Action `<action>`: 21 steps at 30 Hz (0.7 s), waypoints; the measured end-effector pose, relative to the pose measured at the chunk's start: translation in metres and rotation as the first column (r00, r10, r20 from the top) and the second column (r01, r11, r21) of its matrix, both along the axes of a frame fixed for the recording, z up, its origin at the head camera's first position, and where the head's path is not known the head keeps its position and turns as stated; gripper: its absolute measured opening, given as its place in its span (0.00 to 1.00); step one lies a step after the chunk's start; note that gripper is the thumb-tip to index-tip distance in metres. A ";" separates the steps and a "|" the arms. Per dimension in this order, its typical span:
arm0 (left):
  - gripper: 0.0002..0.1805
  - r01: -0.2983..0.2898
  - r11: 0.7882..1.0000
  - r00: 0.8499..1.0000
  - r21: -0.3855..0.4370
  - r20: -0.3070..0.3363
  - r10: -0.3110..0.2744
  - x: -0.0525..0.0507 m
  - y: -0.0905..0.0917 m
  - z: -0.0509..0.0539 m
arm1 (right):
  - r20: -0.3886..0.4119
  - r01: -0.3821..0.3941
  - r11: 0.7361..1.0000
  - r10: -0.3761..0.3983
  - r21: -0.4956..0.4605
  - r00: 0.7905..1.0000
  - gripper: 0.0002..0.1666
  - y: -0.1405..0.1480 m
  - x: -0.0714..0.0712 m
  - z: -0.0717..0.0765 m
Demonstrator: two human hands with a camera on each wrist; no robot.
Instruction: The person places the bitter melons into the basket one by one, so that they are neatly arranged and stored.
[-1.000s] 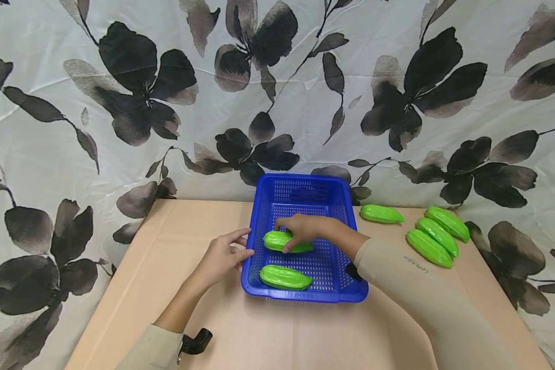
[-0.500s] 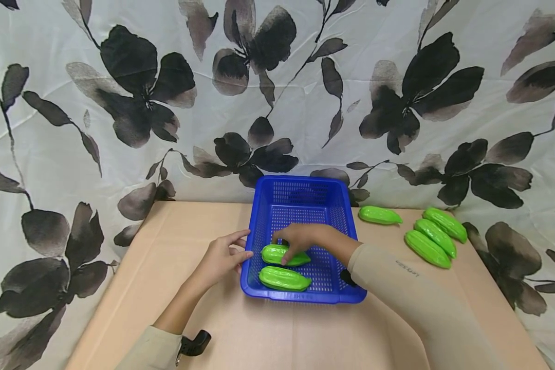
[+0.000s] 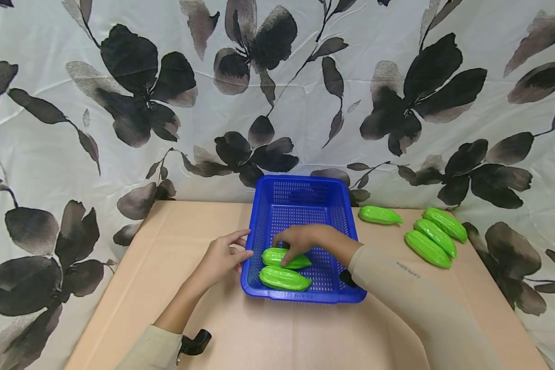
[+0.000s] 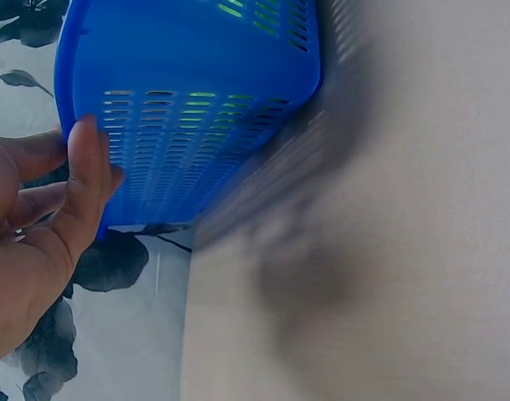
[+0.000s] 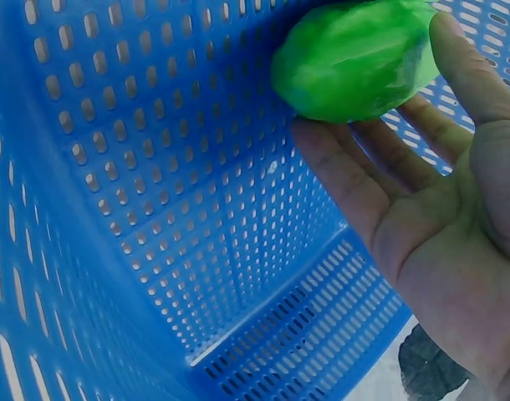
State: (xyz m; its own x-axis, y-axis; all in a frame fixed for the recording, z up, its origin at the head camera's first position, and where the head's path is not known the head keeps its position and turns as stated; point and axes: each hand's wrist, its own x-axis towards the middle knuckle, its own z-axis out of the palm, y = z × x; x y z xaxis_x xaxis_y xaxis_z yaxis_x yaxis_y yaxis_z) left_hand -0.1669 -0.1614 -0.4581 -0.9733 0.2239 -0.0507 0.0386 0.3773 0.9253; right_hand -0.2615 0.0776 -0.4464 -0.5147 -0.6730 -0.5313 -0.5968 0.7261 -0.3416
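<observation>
Inside the blue basket [image 3: 305, 295], two green vegetable-shaped pieces lie side by side near its front. My right hand [image 3: 300, 241] holds the rear piece [image 3: 273, 256] between thumb and fingers; the front piece [image 3: 284, 278] lies against or just beside it. The right wrist view shows the held piece [image 5: 355, 63] at the fingertips of that hand [image 5: 439, 192]. At the basket's left wall, my left hand [image 3: 222, 258] grips the rim with thumb and fingers. In the left wrist view, this hand [image 4: 46, 200] pinches the basket's edge [image 4: 64, 75].
On the table [image 3: 203, 318] to the right of the basket, one green piece [image 3: 380, 215] lies near the back edge. Farther right, three more [image 3: 436, 237] lie together in a slanted row. A floral cloth [image 3: 305, 113] hangs behind the table.
My right hand has moved the rear green piece toward the front one, closing the gap between them. The left hand keeps its place on the basket rim.
</observation>
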 end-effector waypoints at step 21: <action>0.33 0.009 1.000 1.000 -0.004 -0.011 -0.009 -0.001 -0.003 -0.005 | -0.014 -0.005 1.000 0.005 -0.007 1.000 0.34 -0.001 0.006 -0.005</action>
State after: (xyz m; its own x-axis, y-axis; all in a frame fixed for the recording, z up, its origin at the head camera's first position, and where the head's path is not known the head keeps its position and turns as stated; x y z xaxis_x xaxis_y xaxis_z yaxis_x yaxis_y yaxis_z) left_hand -0.1679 -0.1641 -0.4630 -0.9716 0.2329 -0.0410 0.0521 0.3801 0.9235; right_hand -0.2556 0.0765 -0.4510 -0.5189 -0.6789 -0.5195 -0.6050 0.7210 -0.3379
